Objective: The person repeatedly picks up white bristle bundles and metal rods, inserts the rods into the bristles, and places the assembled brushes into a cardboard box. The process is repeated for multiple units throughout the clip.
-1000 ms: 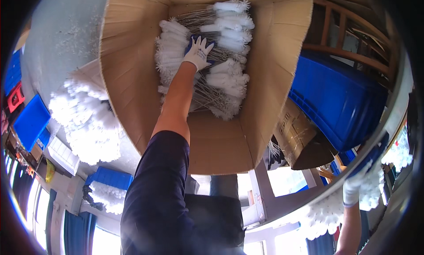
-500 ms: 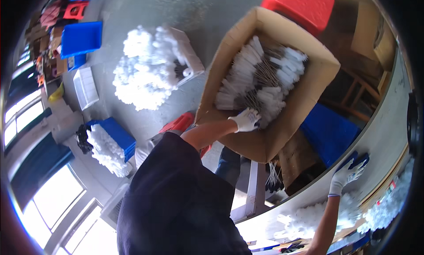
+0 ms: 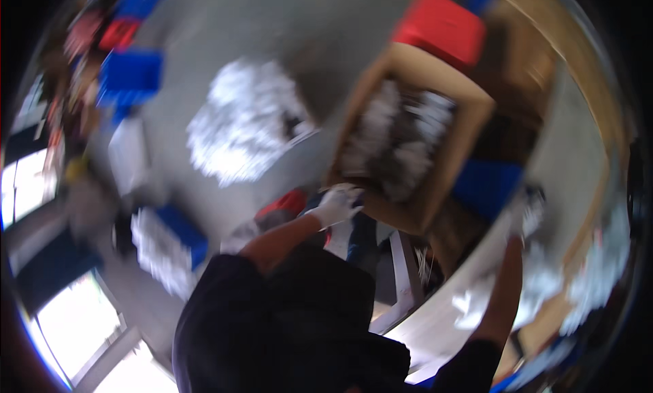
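Note:
My left hand (image 3: 338,205), in a white glove, is at the near left corner of a large cardboard box (image 3: 457,87). Its fingers look parted, with nothing seen in them; blur hides whether they touch the rim. Inside the box lie many white brushes (image 3: 413,158) with thin stems, heaped in bundles. My right hand (image 3: 532,213), gloved in white with dark fingertips or palm, is over the grey worktop (image 3: 568,141) on the right. Motion smears its fingers. White brushes (image 3: 537,281) lie on the worktop close to my right forearm.
A red stool (image 3: 442,29) stands behind the box, and a blue bin (image 3: 486,189) sits between box and worktop. On the floor at left is a big white brush pile (image 3: 241,124). Farther left are a blue crate (image 3: 130,77) and a white tray (image 3: 128,155).
My left hand has drawn back out of the box, leftward and toward me. My right hand has risen a little in the picture along the worktop. The whole view has shifted and blurred.

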Available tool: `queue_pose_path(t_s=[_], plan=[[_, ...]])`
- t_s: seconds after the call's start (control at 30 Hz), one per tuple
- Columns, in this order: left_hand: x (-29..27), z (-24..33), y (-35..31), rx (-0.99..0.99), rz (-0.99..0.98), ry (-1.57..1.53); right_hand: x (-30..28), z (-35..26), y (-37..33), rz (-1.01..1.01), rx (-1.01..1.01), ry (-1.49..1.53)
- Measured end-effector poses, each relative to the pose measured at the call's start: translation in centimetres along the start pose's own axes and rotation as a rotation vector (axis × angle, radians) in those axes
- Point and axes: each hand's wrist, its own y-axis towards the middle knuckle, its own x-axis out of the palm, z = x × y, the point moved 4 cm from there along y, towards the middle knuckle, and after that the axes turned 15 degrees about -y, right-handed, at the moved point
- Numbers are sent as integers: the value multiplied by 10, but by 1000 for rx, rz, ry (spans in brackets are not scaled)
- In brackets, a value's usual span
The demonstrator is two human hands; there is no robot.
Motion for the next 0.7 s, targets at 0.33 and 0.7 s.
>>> queue_pose_path(t_s=[0.33, 0.7], plan=[[-66, -33, -34, -10, -190, 78, -317, -90, -197, -750, -81, 1030], [-96, 0, -12, 208, -301, 251, -371, 5, -448, -1125, 455, 1133]])
